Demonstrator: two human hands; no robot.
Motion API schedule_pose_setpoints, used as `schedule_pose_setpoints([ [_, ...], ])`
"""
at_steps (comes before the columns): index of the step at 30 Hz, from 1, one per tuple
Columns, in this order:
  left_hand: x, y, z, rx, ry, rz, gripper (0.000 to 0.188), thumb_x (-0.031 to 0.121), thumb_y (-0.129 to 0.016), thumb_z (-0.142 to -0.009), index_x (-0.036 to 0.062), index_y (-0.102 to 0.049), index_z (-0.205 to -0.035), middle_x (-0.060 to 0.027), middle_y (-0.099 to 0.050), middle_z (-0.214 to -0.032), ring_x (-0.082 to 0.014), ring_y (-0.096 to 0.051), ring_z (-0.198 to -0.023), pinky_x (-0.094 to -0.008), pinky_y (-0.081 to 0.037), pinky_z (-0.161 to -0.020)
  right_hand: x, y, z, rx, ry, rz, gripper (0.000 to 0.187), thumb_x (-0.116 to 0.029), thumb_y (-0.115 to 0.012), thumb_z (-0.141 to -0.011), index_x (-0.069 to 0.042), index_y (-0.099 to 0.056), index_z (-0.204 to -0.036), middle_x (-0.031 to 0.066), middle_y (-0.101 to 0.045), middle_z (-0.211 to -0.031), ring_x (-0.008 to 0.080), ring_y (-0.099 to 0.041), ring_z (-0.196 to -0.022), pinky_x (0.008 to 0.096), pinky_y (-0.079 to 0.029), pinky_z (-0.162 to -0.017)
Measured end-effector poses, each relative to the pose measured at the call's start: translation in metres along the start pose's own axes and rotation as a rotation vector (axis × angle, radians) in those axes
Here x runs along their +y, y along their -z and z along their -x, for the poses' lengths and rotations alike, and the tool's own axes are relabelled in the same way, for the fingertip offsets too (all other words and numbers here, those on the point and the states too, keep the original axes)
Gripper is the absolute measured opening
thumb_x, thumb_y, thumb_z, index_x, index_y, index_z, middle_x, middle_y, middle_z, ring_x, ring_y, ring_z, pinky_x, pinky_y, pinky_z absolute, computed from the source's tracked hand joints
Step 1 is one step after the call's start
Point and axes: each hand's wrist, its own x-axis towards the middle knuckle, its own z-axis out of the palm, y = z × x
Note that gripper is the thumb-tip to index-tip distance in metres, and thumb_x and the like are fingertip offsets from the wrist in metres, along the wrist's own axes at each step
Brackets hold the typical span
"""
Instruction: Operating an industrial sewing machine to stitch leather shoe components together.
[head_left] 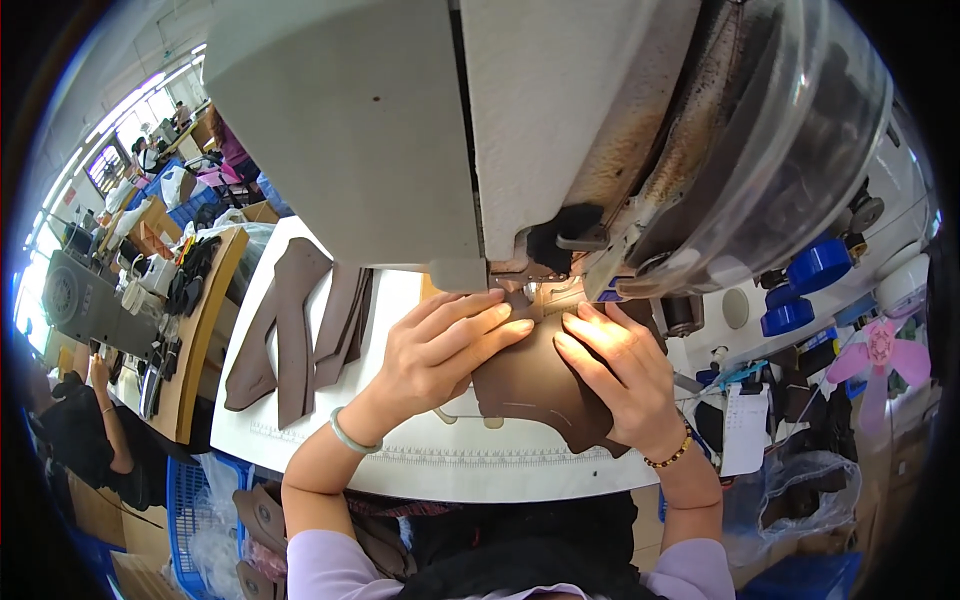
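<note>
A brown leather-like piece point(540, 375) lies under the needle area of a large sewing machine point(350, 120). On its left edge, close to the presser foot, my left hand point(440, 345) rests with fingers stretched out flat. My right hand point(622, 365) lies on the right part of the same piece, fingers extended and slightly spread, tips near the needle. The piece's lower edge hangs toward me, and its far edge is hidden beneath the machine head. Neither hand grips it; both press from above.
Several brown cut strips point(290, 330) lie on the white table point(480, 475) at the left. A blue basket point(185, 520) stands below left. Blue knobs point(818, 266), a pink fan point(880, 350) and a plastic bag point(810, 495) are at the right. Another person point(90, 430) works at the far left.
</note>
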Motion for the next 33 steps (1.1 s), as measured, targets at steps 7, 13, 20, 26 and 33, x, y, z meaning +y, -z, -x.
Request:
schedule_pose_setpoints([
  [7,0.0049,-0.0012,0.0024,0.018,0.071,-0.026,0.041,0.005,-0.062,-0.066,0.0108,-0.070,-0.106,-0.0055,-0.066,-0.102,-0.0237,-0.066,-0.097,-0.0354,-0.056,-0.077,-0.0039,0.0028,-0.0029,-0.018,-0.035,-0.031,0.035,-0.009,-0.061,-0.075,-0.001,-0.065,-0.109,0.0115,-0.063,-0.102,0.0238,-0.063,-0.090,0.0417,-0.049,-0.088],
  [13,0.0076,-0.0039,0.0033,0.019,0.092,0.006,0.039,0.005,-0.064,-0.068,0.0109,-0.070,-0.106,-0.0061,-0.067,-0.103,-0.0242,-0.066,-0.101,-0.0368,-0.056,-0.081,-0.0011,-0.0022,0.0020,-0.021,0.001,0.017,0.034,-0.006,-0.059,-0.077,-0.001,-0.064,-0.110,0.0127,-0.062,-0.106,0.0235,-0.060,-0.084,0.0399,-0.049,-0.081],
  [20,0.0075,-0.0024,0.0020,0.026,0.103,0.021,0.039,0.006,-0.064,-0.068,0.0104,-0.070,-0.106,-0.0064,-0.067,-0.104,-0.0238,-0.066,-0.101,-0.0365,-0.056,-0.081,-0.0021,-0.0014,0.0006,-0.040,0.000,0.026,0.034,-0.007,-0.058,-0.078,-0.002,-0.065,-0.111,0.0121,-0.063,-0.107,0.0218,-0.058,-0.082,0.0376,-0.048,-0.078],
  [26,0.0031,-0.0045,0.0042,0.042,0.073,-0.004,0.037,0.007,-0.064,-0.067,0.0092,-0.072,-0.102,-0.0055,-0.068,-0.101,-0.0230,-0.067,-0.100,-0.0348,-0.056,-0.079,0.0000,0.0002,-0.0031,-0.044,0.005,0.005,0.034,-0.009,-0.058,-0.078,-0.003,-0.065,-0.111,0.0089,-0.062,-0.102,0.0207,-0.059,-0.083,0.0382,-0.048,-0.083],
  [33,0.0046,-0.0032,-0.0008,0.057,0.061,0.010,0.041,0.006,-0.062,-0.061,0.0087,-0.073,-0.100,-0.0035,-0.068,-0.098,-0.0211,-0.068,-0.095,-0.0296,-0.056,-0.068,-0.0032,0.0006,0.0001,-0.023,-0.037,0.022,0.030,-0.008,-0.058,-0.078,-0.005,-0.067,-0.107,0.0058,-0.062,-0.100,0.0196,-0.061,-0.089,0.0393,-0.049,-0.086],
])
